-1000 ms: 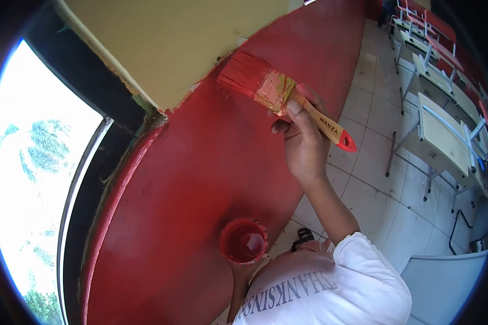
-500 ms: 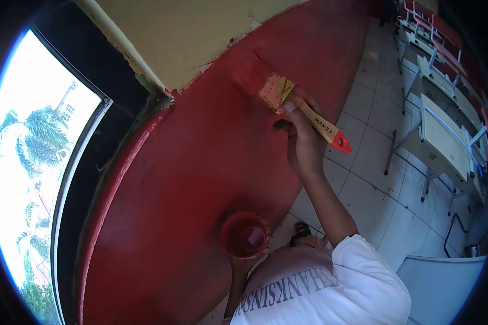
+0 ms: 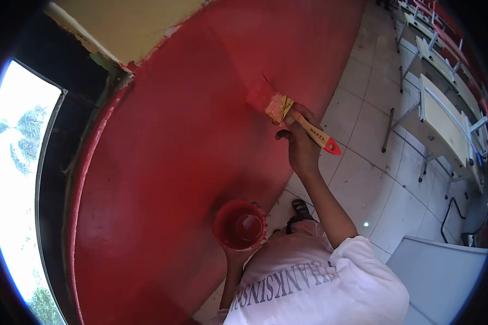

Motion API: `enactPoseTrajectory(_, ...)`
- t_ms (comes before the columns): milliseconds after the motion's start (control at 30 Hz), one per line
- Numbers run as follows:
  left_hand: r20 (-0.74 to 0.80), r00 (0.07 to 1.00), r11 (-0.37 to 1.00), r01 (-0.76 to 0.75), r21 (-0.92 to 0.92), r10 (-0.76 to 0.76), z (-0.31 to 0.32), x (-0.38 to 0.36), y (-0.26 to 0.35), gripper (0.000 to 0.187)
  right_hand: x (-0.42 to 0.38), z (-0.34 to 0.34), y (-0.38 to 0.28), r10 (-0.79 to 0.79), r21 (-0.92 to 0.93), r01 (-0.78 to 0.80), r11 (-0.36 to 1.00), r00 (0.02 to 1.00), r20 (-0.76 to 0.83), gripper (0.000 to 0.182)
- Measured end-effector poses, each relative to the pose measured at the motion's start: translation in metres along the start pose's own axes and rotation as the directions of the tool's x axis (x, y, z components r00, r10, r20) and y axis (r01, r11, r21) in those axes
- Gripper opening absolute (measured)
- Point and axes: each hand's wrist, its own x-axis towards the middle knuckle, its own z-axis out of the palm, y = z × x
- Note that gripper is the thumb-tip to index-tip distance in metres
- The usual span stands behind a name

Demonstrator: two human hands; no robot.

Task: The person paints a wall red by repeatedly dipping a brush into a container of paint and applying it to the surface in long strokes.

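Note:
My right hand (image 3: pixel 303 142) is closed around a wide paintbrush (image 3: pixel 312 130) with a wooden, red-tipped handle marked HANZA. Red-coated bristles rest against the red wall (image 3: pixel 162 146), and the metal band is smeared with paint. Lower down, my left hand (image 3: pixel 237 255) holds a round red container (image 3: pixel 238 225) from beneath, beside the wall; red paint shows inside it. Most of that hand's fingers are hidden by the container.
A yellowish wall part (image 3: pixel 119 27) meets the red at upper left, beside a dark frame and bright window (image 3: pixel 16 162). Desks (image 3: pixel 442 122) line the right side of the tiled floor (image 3: pixel 358 168). A grey surface (image 3: pixel 434 271) lies lower right.
The camera view has shifted, so the window and yellowish wall part sit further left and up. The brush has moved slightly down along the wall, still in my right hand.

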Motion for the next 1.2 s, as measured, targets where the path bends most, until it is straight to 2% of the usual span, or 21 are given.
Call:
enactPoseTrajectory(33, 0.055, 0.997, 0.985, 0.055, -0.164, -0.046, 0.021, 0.003, 0.031, 0.055, -0.002, -0.004, 0.004, 0.01, 0.0, -0.01, 1.0, 1.0, -0.005, 0.034)
enactPoseTrajectory(100, 0.098, 0.995, 0.984, 0.029, -0.173, -0.012, 0.034, 0.004, 0.048, 0.054, -0.004, -0.013, 0.015, 0.043, -0.002, -0.043, 0.999, 0.999, -0.018, 0.034)
enactPoseTrajectory(133, 0.095, 0.994, 0.998, -0.059, -0.02, 0.06, 0.034, 0.003, 0.048, 0.054, -0.006, -0.018, 0.02, 0.058, -0.002, -0.058, 0.998, 0.998, -0.023, 0.034)
enactPoseTrajectory(200, 0.059, 0.99, 0.983, -0.135, 0.122, 0.129, 0.037, 0.001, 0.048, 0.055, -0.01, -0.028, 0.032, 0.08, -0.013, -0.081, 0.997, 0.996, -0.041, 0.034)
enactPoseTrajectory(233, 0.014, 0.992, 0.986, -0.126, 0.11, 0.125, 0.039, -0.001, 0.049, 0.056, -0.013, -0.034, 0.038, 0.09, -0.018, -0.091, 0.996, 0.995, -0.05, 0.034)
enactPoseTrajectory(300, 0.017, 0.988, 0.976, -0.156, 0.152, 0.156, 0.033, -0.003, 0.041, 0.059, -0.016, -0.046, 0.052, 0.101, -0.021, -0.103, 0.994, 0.993, -0.054, 0.035)
enactPoseTrajectory(333, 0.068, 0.98, 0.959, -0.199, 0.203, 0.188, 0.018, -0.004, 0.028, 0.061, -0.018, -0.052, 0.059, 0.106, -0.023, -0.107, 0.994, 0.993, -0.055, 0.036)
enactPoseTrajectory(400, 0.11, 0.982, 0.956, -0.175, 0.237, 0.153, 0.015, 0.021, 0.044, 0.066, 0.002, -0.048, 0.064, 0.137, -0.041, -0.14, 0.989, 0.988, -0.078, 0.036)
enactPoseTrajectory(533, 0.063, 0.998, 0.995, -0.001, 0.095, -0.005, 0.036, 0.041, 0.072, 0.073, 0.011, -0.06, 0.087, 0.183, -0.068, -0.191, 0.979, 0.976, -0.114, 0.039)
enactPoseTrajectory(600, 0.052, 0.999, 0.997, -0.004, 0.077, 0.0, 0.052, 0.021, 0.078, 0.074, -0.006, -0.075, 0.079, 0.201, -0.069, -0.209, 0.975, 0.973, -0.113, 0.038)
enactPoseTrajectory(700, 0.068, 0.996, 0.983, -0.064, 0.173, 0.053, 0.059, 0.023, 0.096, 0.074, -0.004, -0.08, 0.075, 0.236, -0.06, -0.245, 0.968, 0.964, -0.119, 0.037)
enactPoseTrajectory(833, 0.059, 0.989, 0.962, -0.146, 0.231, 0.136, 0.053, 0.036, 0.088, 0.075, -0.007, -0.104, 0.099, 0.281, -0.08, -0.295, 0.952, 0.948, -0.15, 0.036)
enactPoseTrajectory(933, 0.016, 0.981, 0.957, -0.192, 0.216, 0.193, 0.052, 0.046, 0.078, 0.076, -0.013, -0.123, 0.111, 0.248, -0.1, -0.277, 0.956, 0.94, -0.234, 0.031)
enactPoseTrajectory(1000, 0.007, 0.982, 0.956, -0.185, 0.226, 0.188, 0.042, 0.052, 0.069, 0.077, -0.012, -0.126, 0.108, 0.251, -0.036, -0.269, 0.963, 0.934, -0.254, 0.032)
enactPoseTrajectory(1067, 0.01, 0.986, 0.954, -0.163, 0.251, 0.166, 0.031, 0.028, 0.05, 0.079, -0.026, -0.127, 0.06, 0.244, 0.042, -0.241, 0.97, 0.945, -0.22, 0.032)
enactPoseTrajectory(1200, 0.015, 0.983, 0.944, -0.179, 0.277, 0.182, 0.008, 0.003, 0.015, 0.082, 0.007, -0.08, 0.006, 0.031, 0.066, -0.023, 0.998, 0.992, -0.119, 0.033)
